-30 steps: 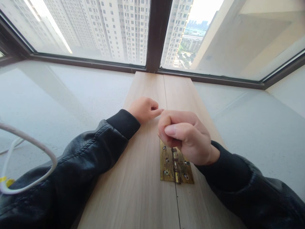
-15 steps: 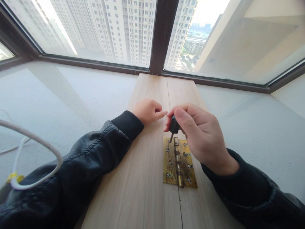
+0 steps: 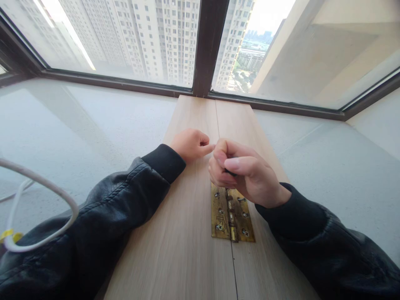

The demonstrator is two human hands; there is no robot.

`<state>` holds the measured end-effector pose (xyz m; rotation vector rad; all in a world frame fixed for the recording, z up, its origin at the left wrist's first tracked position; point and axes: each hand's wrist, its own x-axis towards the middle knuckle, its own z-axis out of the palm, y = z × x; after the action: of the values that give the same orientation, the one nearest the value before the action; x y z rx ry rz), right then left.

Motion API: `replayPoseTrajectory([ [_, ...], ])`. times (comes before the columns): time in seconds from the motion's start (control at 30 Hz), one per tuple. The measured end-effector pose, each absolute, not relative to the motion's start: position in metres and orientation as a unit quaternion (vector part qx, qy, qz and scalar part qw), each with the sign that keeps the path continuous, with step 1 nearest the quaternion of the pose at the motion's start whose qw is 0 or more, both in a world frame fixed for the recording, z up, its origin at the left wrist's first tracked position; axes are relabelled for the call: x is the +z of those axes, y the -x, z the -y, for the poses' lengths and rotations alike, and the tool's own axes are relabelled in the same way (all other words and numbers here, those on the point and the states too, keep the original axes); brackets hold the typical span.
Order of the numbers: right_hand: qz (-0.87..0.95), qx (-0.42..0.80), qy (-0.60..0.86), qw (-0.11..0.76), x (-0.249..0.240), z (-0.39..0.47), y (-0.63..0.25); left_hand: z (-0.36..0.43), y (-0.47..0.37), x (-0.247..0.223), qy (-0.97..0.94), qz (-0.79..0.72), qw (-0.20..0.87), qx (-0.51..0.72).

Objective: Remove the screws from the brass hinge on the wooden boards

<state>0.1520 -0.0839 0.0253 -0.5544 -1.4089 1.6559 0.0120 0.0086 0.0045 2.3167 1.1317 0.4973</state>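
Observation:
A brass hinge (image 3: pixel 217 216) lies flat across the seam of two light wooden boards (image 3: pixel 175 246), with several screws standing in its holes. Over the hinge's far end, my right hand (image 3: pixel 246 168) is closed round a screwdriver (image 3: pixel 230 171); only a bit of its black handle shows between the fingers. The hand hides the screwdriver's shaft and the hinge's top screws. My left hand (image 3: pixel 192 143) rests on the left board beyond the hinge, its fingers curled and one digit pointing toward the right hand. I see nothing in it.
A white cable (image 3: pixel 53 183) with a yellow tie loops over my left sleeve. The boards reach a dark window frame (image 3: pixel 125 86) at the back. A pale speckled sill (image 3: pixel 93 125) lies on both sides, with tall buildings beyond the glass.
My right hand has turned and its fingers have wrapped round the screwdriver's handle, covering the shaft and the hinge's upper part. My left hand stays in place; the view has shifted slightly.

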Motion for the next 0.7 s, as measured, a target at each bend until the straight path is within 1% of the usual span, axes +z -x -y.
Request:
replayPoseTrajectory([
  [0.1,0.618,0.554,0.263,0.492,0.022,0.082,-0.162,-0.011,-0.012,0.000,-0.855,-0.410,0.249,0.197],
  [0.17,0.652,0.494,0.278,0.504,0.022,0.081,-0.168,-0.012,-0.012,-0.002,-0.859,-0.401,0.244,0.204],
  [0.23,0.665,0.477,0.285,0.499,0.022,0.081,-0.172,-0.013,-0.012,-0.003,-0.862,-0.396,0.239,0.208],
  [0.4,0.656,0.494,0.268,0.503,0.024,0.080,-0.176,-0.014,-0.012,-0.003,-0.861,-0.397,0.239,0.210],
  [0.53,0.683,0.514,0.239,0.460,0.025,0.077,-0.180,-0.012,-0.011,-0.001,-0.854,-0.404,0.250,0.210],
  [0.7,0.665,0.586,0.186,0.423,0.022,0.074,-0.172,-0.007,-0.011,0.004,-0.845,-0.422,0.265,0.194],
])
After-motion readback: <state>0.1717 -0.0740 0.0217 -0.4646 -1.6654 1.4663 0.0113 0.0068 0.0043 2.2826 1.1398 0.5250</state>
